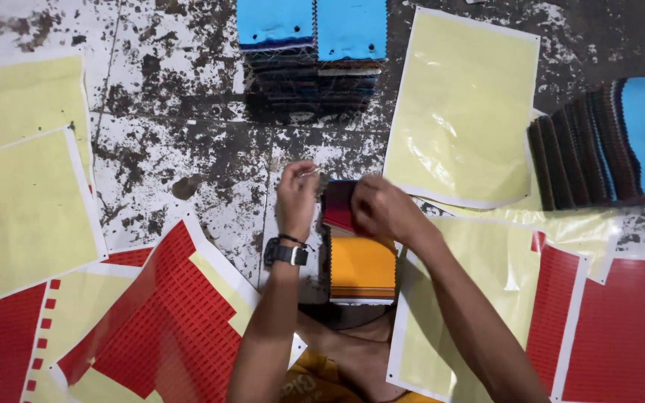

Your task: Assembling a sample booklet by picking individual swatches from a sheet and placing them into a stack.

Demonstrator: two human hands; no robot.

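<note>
Directly beneath both sets of fingers lies a fanned stack of fabric swatches, orange on top with dark red edges showing nearer the fingertips. The left hand hovers at the stack's upper left corner, its thumb and forefinger pinched together on something thin and pale that is too small to make out; the other fingers curl loosely. A black wristwatch sits on that wrist. The right hand rests knuckles up on the red end of the stack, fingers bent down onto the cloth; whether they grip a swatch cannot be told, since the back of the hand hides them.

Beyond the fingertips, well apart, stands a pile of blue-topped swatches on the stained floor. To the right of the right fingers lies a pale yellow sheet, and past it another fanned row of dark swatches ending in blue. Left of the left fingers lie more yellow sheets. Nearer the person, red printed sheets spread on both sides of the forearms.
</note>
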